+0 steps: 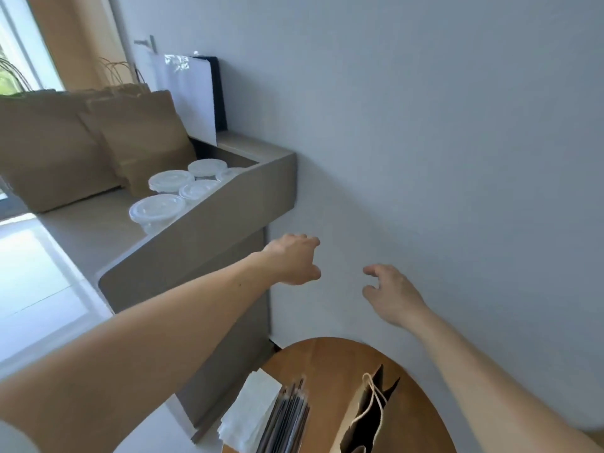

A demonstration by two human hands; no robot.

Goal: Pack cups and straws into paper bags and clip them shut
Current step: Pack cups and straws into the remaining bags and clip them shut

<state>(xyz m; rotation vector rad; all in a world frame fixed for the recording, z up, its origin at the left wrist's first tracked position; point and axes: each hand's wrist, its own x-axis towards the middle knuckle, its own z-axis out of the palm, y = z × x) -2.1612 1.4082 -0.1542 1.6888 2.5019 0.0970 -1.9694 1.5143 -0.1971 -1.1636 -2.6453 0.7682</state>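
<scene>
Nearest me, on the round wooden table (327, 358), 1 paper bag (366, 416) stands w/ its mouth open, prob. so it's ready to load. Just beside it lie a bundle of straws (287, 416) (packed too tight to count) & 1 stack of napkins (251, 410), all w/in easy reach. Above them, left hand (294, 259) & right hand (392, 295) hang in the air, apart, fingers loosely curled, gripping nothing. Farther off, on the counter (202, 233), 5 lidded cups (157, 207) cluster near the edge, one partly hidden. Behind them lean at least 2 brown bags (140, 135), then 1 white bag (192, 93).
</scene>
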